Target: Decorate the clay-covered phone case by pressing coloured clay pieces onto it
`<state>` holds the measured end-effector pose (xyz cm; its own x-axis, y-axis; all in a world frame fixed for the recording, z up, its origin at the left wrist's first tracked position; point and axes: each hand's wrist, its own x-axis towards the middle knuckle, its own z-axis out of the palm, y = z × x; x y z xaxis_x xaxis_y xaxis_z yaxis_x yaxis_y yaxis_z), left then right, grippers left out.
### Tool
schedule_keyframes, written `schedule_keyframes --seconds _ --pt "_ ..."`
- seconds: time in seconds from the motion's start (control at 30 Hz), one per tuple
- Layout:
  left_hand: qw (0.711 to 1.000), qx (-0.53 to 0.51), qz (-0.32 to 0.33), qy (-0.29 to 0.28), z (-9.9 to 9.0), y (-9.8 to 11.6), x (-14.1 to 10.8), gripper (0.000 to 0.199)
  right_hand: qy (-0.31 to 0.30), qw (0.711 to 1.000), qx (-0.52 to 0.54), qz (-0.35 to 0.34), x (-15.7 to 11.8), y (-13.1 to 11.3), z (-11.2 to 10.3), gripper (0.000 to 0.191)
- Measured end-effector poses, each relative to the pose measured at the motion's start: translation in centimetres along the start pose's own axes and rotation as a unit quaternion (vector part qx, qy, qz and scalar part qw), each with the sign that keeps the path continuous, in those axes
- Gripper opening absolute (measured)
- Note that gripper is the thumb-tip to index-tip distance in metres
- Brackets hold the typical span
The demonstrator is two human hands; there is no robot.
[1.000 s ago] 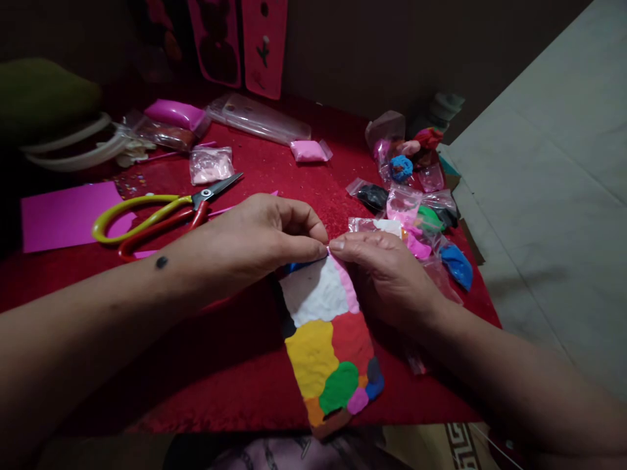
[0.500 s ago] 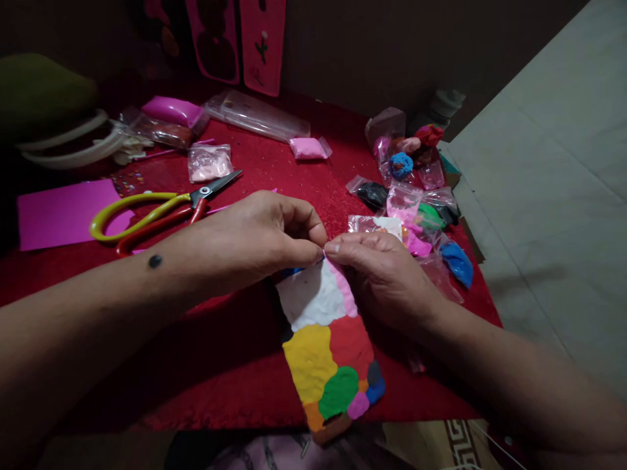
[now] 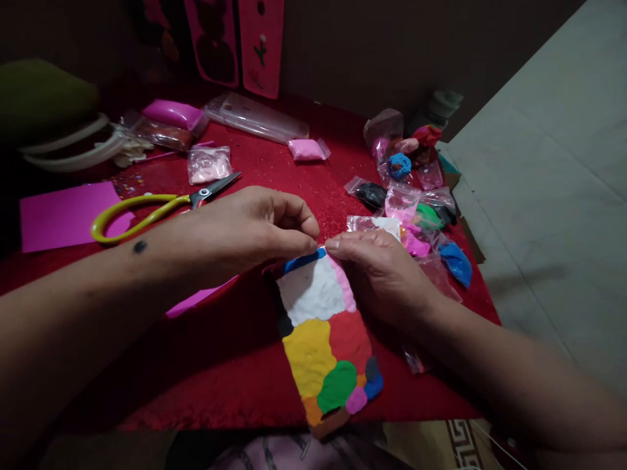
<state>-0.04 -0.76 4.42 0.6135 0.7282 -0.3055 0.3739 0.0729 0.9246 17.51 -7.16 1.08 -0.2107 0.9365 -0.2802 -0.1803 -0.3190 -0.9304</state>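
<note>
A phone-case-shaped piece [image 3: 313, 300] covered in patches of coloured clay lies tilted near the table's front edge. White, yellow, red and green patches are largest, with a blue strip [image 3: 304, 260] along its far end. My right hand [image 3: 386, 271] pinches the far right corner, thumb on the pink edge. My left hand [image 3: 264, 225] is at the far end, its thumb tip close to the blue strip and its fingers curled; anything between them is too small to tell.
Yellow-handled scissors [image 3: 142, 215] and a pink sheet [image 3: 63, 215] lie left. Clay bags, including a blue one [image 3: 455, 263], cluster right. A clear case [image 3: 257, 117] and a pink packet [image 3: 308, 150] lie farther back on the red cloth [image 3: 196, 372].
My left hand has shifted slightly up and left, uncovering more of the blue strip. A pink strip now shows below my left forearm. My right hand stays at the corner.
</note>
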Motion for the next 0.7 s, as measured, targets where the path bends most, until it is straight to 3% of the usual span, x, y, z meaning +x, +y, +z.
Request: schedule_keyframes --seconds 0.1,0.2,0.37,0.47,0.57,0.7 --pt "0.998 0.048 0.028 0.041 -0.5 0.3 -0.4 0.014 0.013 1.000 0.015 0.001 0.1 -0.1 0.0 0.022" --pt "0.984 0.106 0.058 0.134 -1.3 1.6 -1.4 0.018 0.034 0.997 0.057 0.027 0.2 -0.5 0.2 0.023" --pt "0.963 0.119 0.041 0.238 -3.4 4.0 -3.8 0.012 0.025 0.993 0.108 0.047 0.1 -1.4 0.4 0.025" --pt "0.954 0.171 0.044 0.241 -4.8 3.8 -4.5 0.014 0.027 0.987 0.148 0.047 -0.1 -2.0 0.4 0.023" --pt "0.942 0.264 0.041 0.201 -5.7 2.2 -3.8 0.018 0.048 0.986 0.149 0.056 -0.1 -2.5 0.1 0.020" --pt "0.929 0.351 0.023 0.113 -4.5 0.1 -1.5 0.023 0.071 0.982 0.171 0.047 0.2 -3.1 -0.2 0.016"
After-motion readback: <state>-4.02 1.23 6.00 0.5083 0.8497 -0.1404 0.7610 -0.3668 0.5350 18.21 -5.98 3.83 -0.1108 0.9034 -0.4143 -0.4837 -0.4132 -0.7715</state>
